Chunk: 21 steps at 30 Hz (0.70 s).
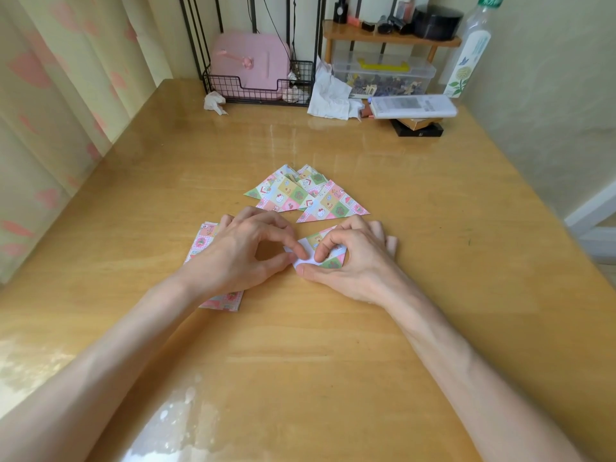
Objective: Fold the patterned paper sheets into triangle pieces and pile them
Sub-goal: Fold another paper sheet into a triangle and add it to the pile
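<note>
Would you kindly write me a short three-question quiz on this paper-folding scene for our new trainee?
1. True or false: the folded triangles lie beyond the hands, farther from the person.
2. Which pinches the sheet being folded: A the left hand alone, B the right hand alone, C both?
3. Fill in: the stack of unfolded sheets lies partly under the ____ hand.
Key: 1 true; 2 C; 3 left.

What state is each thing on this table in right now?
sheet: partly folded, white underside showing.
left hand: pinches the sheet.
right hand: pinches the sheet.
triangle pile: folded, overlapping loosely.
flat sheets: unfolded, stacked, partly hidden by the left hand.
bottle: upright, capped.
</note>
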Each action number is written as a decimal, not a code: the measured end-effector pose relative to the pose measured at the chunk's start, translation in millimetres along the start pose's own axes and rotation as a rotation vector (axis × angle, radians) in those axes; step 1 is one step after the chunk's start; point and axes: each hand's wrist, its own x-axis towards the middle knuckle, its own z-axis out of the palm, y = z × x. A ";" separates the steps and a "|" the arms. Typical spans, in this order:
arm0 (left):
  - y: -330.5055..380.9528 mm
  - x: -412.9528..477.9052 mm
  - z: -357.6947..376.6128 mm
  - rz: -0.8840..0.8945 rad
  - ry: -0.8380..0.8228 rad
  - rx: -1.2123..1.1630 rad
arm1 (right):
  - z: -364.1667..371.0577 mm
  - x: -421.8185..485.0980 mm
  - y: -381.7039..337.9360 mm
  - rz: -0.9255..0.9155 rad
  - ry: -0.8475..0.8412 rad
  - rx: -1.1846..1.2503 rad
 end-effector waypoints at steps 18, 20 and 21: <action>0.1 0.3 1.6 0.004 0.035 -0.004 | -8.5 -3.5 4.7 -0.034 -0.051 0.032; 0.6 0.5 2.5 0.011 0.041 0.001 | -9.3 -3.6 7.6 -0.042 -0.040 0.032; 0.4 0.9 3.0 0.012 0.048 0.004 | -8.4 -4.3 8.0 -0.057 -0.028 0.019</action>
